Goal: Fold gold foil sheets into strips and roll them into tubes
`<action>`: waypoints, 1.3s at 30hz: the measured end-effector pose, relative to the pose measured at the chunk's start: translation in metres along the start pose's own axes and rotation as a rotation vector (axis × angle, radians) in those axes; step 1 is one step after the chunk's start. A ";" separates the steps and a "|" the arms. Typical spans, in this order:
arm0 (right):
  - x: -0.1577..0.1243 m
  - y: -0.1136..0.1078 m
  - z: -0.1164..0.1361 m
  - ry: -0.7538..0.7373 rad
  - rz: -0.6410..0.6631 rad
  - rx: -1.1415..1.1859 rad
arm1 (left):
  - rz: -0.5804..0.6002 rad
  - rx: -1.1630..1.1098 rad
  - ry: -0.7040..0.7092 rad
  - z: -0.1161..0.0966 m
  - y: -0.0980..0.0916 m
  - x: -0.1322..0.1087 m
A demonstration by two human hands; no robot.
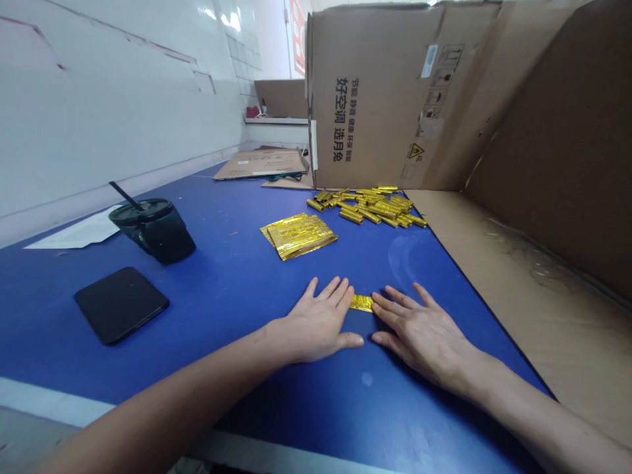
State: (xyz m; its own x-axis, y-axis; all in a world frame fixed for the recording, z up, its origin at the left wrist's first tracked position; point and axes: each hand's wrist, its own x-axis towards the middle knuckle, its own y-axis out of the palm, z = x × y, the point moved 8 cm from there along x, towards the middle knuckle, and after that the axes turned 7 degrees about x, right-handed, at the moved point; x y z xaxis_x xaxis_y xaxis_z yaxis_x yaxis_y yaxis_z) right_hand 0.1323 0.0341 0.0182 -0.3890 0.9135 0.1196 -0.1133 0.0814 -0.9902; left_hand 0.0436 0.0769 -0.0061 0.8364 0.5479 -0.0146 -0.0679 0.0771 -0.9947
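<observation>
A gold foil strip (362,303) lies on the blue desk (227,296) near its front edge, between the spread, flat left hand (316,322) and right hand (419,336), which are apart and grip nothing. Farther in sit one flat stack of crinkled foil packets (300,237) and a heap of dozens of gold cylindrical rolls (368,207) against a corrugated cardboard carton (375,99). Toward the left edge are one lidded black cup (153,232) with a straw and one black phone (121,305).

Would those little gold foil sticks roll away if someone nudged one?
Probably yes: the gold foil sticks look rounded and lie loose on the smooth blue tabletop. They are likely light, being small and foil-wrapped, and might dent if squeezed hard.
</observation>
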 end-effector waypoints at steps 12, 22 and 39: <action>0.010 -0.006 -0.013 -0.038 -0.162 0.134 | -0.181 0.029 0.017 -0.004 -0.024 0.003; 0.006 -0.009 -0.026 0.065 -0.262 0.419 | -0.273 -0.227 -0.023 -0.001 -0.034 0.000; -0.003 0.000 -0.006 0.157 -0.024 0.895 | -0.307 -0.642 -0.097 0.002 -0.039 -0.006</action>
State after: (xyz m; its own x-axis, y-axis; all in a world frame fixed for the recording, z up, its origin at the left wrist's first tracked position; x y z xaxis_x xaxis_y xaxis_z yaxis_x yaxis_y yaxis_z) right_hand 0.1388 0.0340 0.0175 -0.2561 0.9646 0.0636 -0.8129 -0.1793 -0.5541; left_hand 0.0396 0.0724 0.0328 0.7119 0.6542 0.2552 0.5212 -0.2487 -0.8164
